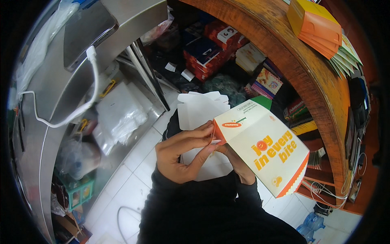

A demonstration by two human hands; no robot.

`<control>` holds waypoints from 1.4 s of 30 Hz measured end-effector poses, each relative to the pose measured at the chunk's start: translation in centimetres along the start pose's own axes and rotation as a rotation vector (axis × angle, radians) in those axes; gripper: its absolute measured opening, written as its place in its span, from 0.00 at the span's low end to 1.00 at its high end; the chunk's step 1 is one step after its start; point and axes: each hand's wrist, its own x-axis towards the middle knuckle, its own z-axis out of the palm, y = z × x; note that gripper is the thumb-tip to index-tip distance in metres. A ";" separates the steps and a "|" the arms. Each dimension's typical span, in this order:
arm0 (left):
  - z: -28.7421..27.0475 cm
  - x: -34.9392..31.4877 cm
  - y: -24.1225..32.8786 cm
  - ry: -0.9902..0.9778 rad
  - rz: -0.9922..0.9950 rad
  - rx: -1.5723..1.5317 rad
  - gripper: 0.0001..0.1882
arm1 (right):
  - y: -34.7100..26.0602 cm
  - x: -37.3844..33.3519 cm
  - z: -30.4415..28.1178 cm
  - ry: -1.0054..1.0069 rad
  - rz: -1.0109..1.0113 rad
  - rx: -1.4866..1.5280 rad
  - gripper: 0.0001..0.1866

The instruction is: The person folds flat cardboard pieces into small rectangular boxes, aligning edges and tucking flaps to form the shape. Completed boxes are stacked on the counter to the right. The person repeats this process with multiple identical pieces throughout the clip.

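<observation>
A printed paper food carton [264,142], cream with orange edges and a green end flap, is held tilted in front of my lap. My left hand [185,152] pinches a small flap at the carton's left edge between thumb and fingers. From behind and beneath, my right hand [239,164] grips the same carton; most of its fingers are hidden by the panel. Beyond my left hand, a white unfolded carton blank [197,118] rests across my lap, its inner side up and its middle covered by my hands.
A steel table [44,101] on the left bears a phone [87,36] with a white cable. The curved wooden counter [321,93] on the right holds stacked folded cartons [315,26]. Red and blue boxes [205,55] lie beneath it. Plastic bags [122,110] sit under the steel table.
</observation>
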 end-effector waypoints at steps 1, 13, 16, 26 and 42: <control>0.1 -0.2 0.0 0.003 -0.003 0.008 0.06 | 0.2 0.1 0.0 -0.001 -0.007 -0.007 0.26; 1.0 -0.1 -0.2 0.058 0.010 0.127 0.06 | 0.3 0.4 -0.1 0.070 -0.070 -0.084 0.24; 0.7 -0.1 -0.4 0.020 0.004 0.096 0.08 | 0.3 0.7 0.1 0.110 -0.123 -0.119 0.25; 0.0 -0.8 -1.9 0.074 -0.063 0.001 0.10 | 2.5 1.0 0.6 0.303 -0.331 -0.066 0.28; -3.3 -3.2 -6.9 0.037 -0.087 0.144 0.27 | -1.7 2.0 -0.2 0.444 -0.746 -0.587 0.20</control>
